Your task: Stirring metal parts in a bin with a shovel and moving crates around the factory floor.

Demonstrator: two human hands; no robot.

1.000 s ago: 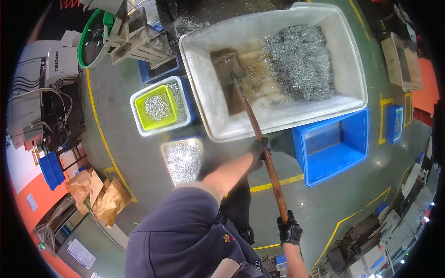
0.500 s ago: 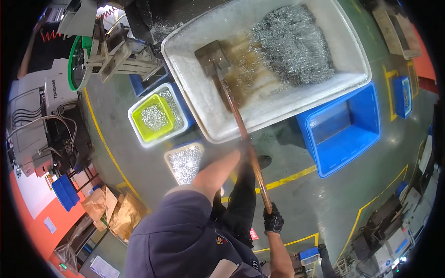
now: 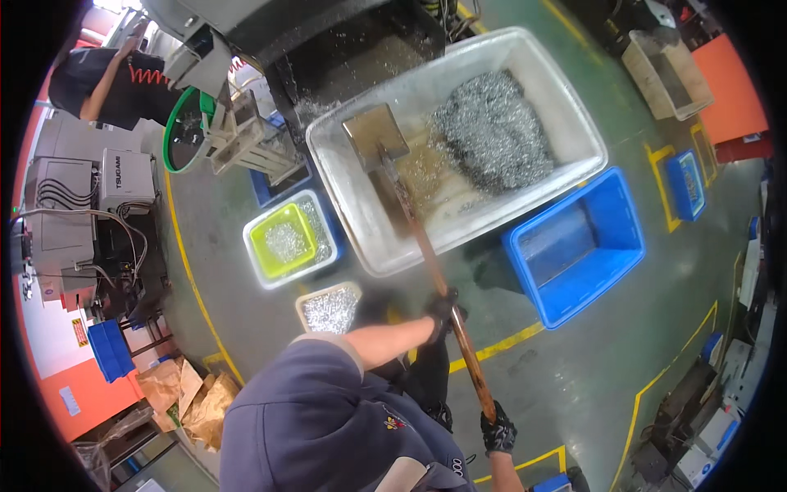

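Both my hands wear black gloves and grip the brown wooden handle of a shovel (image 3: 425,251). My left hand (image 3: 443,313) is closed round the handle about midway, just outside the near rim of a large white tub (image 3: 373,250). My right hand (image 3: 498,430) is closed round its butt end, close to my body. The shovel's flat, square, dirty metal blade is over the tub's left part, close to the far-left rim, with no heap visible on it. Small shiny metal pieces (image 3: 498,135) are piled in the tub's right part. Brownish residue (image 3: 426,168) coats the floor beside the pile.
Right of the tub stands a blue bin (image 3: 566,297). To its left are a lime-green basket (image 3: 261,261) inside a white container (image 3: 264,279), and a cream container (image 3: 351,289), both with metal pieces. A dark machine (image 3: 328,41) borders the far side. Another person (image 3: 90,86) works at far left.
The view has shifted, showing more of the machine at the top. My hands and the handle appear lower in the picture. The blade lies nearer the tub's far-left rim.
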